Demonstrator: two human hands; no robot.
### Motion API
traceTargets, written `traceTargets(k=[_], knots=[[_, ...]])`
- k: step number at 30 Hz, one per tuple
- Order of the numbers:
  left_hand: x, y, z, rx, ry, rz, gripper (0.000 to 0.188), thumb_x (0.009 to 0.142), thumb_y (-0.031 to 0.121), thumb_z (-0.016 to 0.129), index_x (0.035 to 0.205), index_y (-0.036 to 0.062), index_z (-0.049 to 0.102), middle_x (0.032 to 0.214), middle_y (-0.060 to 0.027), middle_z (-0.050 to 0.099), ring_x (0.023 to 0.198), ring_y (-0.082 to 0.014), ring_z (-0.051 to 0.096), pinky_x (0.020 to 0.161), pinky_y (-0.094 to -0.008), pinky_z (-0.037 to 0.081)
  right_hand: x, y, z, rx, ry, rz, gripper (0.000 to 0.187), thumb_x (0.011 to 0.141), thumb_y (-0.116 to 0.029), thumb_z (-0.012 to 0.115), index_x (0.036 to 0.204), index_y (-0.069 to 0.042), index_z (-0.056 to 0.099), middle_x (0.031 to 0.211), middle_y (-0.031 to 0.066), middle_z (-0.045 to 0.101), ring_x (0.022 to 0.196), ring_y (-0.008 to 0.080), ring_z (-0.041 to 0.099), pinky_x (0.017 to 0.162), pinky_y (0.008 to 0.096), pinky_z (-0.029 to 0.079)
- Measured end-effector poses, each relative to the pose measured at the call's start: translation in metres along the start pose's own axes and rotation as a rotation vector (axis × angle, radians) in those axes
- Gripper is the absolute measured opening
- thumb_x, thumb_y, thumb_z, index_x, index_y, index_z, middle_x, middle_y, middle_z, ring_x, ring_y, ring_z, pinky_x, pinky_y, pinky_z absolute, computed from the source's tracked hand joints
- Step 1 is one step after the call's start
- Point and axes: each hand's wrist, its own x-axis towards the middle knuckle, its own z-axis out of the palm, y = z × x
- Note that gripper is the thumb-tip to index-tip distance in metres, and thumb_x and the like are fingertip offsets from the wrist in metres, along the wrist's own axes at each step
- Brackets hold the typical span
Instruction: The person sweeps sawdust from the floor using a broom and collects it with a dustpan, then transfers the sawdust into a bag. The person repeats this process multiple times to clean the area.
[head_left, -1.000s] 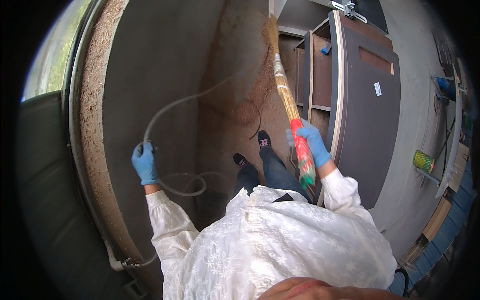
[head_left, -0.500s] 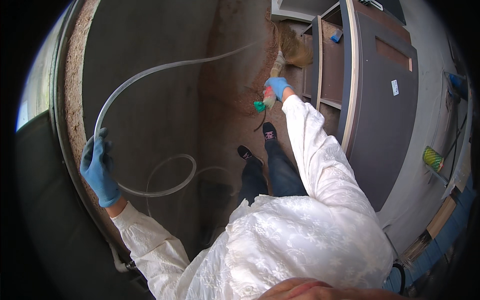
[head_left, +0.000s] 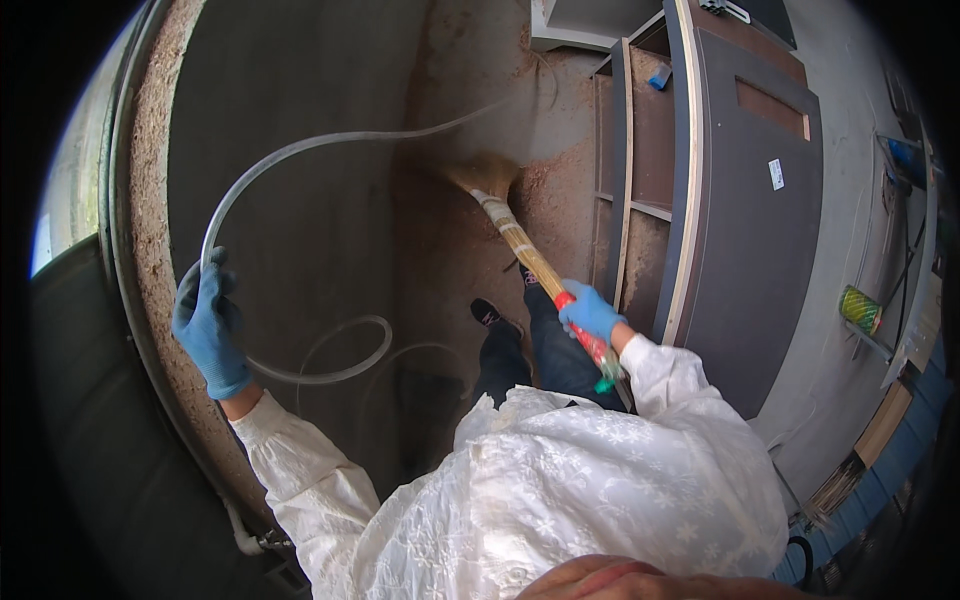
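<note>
Head view: left hand in a blue glove (head_left: 212, 330) is part curled, thumb and fingers closed loosely on a clear flexible plastic hose (head_left: 300, 148). Hose arcs far and right from the fingertips; a loose loop hangs to the right of the wrist. Right hand, also blue-gloved (head_left: 592, 314), is wrapped firmly round the red grip of a long straw broom with a white-bound neck (head_left: 528, 247). Broom slants far-left from the grip, green tip at the near end. Bristles are blurred, over the floor by the base of the smooth dark grey wall (head_left: 290, 230); can't tell how hard they press.

Edges: wall on the left, with a debris-strewn ledge (head_left: 150, 215) past it; dark grey open-shelved cabinet with pale wood edging (head_left: 755, 220) on the right, just beside the right hand. Working room is the floor strip between, reddish-brown shavings (head_left: 560, 185) right of the bristles. Dark shoe (head_left: 486, 311) stands near-left of the handle.
</note>
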Motion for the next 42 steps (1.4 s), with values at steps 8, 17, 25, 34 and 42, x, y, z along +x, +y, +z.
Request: traceTargets(k=[8, 17, 25, 34, 42], knots=[[-0.004, 0.019, 0.010, 0.009, 0.003, 0.036, 0.025, 0.099, 0.014, 0.062, 0.117, 0.0000, 0.071, 0.092, -0.0001, 0.072, 0.061, 0.0019, 0.050, 0.051, -0.0151, 0.029, 0.061, -0.018, 0.001, -0.714, 0.293, -0.203, 0.066, 0.081, -0.020, 0.060, 0.144, -0.007, 0.045, 0.121, 0.0330, 0.062, 0.115, 0.0479, 0.059, 0.099, 0.0516, 0.047], [-0.020, 0.014, 0.016, 0.055, 0.062, 0.070, 0.027, 0.099, 0.015, 0.061, 0.120, 0.0010, 0.071, 0.104, 0.0017, 0.073, 0.064, 0.0048, 0.047, 0.053, -0.0133, 0.028, 0.210, -0.137, -0.034, -0.809, 0.497, -0.321, 0.048, 0.086, -0.021, 0.060, 0.132, -0.011, 0.056, 0.120, 0.0261, 0.065, 0.112, 0.0446, 0.062, 0.097, 0.0507, 0.050], [-0.023, -0.004, 0.011, 0.180, 0.014, 0.038, 0.029, 0.099, 0.015, 0.059, 0.122, 0.0004, 0.070, 0.112, 0.0004, 0.074, 0.069, 0.0050, 0.050, 0.057, -0.0132, 0.031, 0.237, -0.108, -0.090, -0.898, 0.619, -0.029, 0.035, 0.092, -0.023, 0.060, 0.121, -0.006, 0.069, 0.121, 0.0187, 0.069, 0.113, 0.0372, 0.066, 0.095, 0.0475, 0.053], [-0.025, -0.013, 0.000, 0.074, -0.037, 0.088, 0.026, 0.100, 0.016, 0.061, 0.120, 0.0036, 0.072, 0.104, 0.0004, 0.075, 0.067, 0.0047, 0.052, 0.055, -0.0122, 0.031, 0.126, 0.074, -0.097, -0.598, 0.537, 0.240, 0.044, 0.091, -0.023, 0.054, 0.133, -0.010, 0.057, 0.125, 0.0229, 0.065, 0.113, 0.0418, 0.065, 0.095, 0.0471, 0.052], [-0.040, -0.028, -0.014, -0.074, -0.104, 0.027, 0.025, 0.099, 0.012, 0.063, 0.120, -0.0011, 0.069, 0.108, -0.0072, 0.075, 0.071, 0.0009, 0.058, 0.055, -0.0135, 0.038, 0.052, 0.145, 0.025, 0.142, 0.150, 0.147, 0.025, 0.097, -0.018, 0.059, 0.117, -0.003, 0.059, 0.084, 0.0122, 0.063, 0.057, 0.0257, 0.065, 0.050, 0.0378, 0.055]])
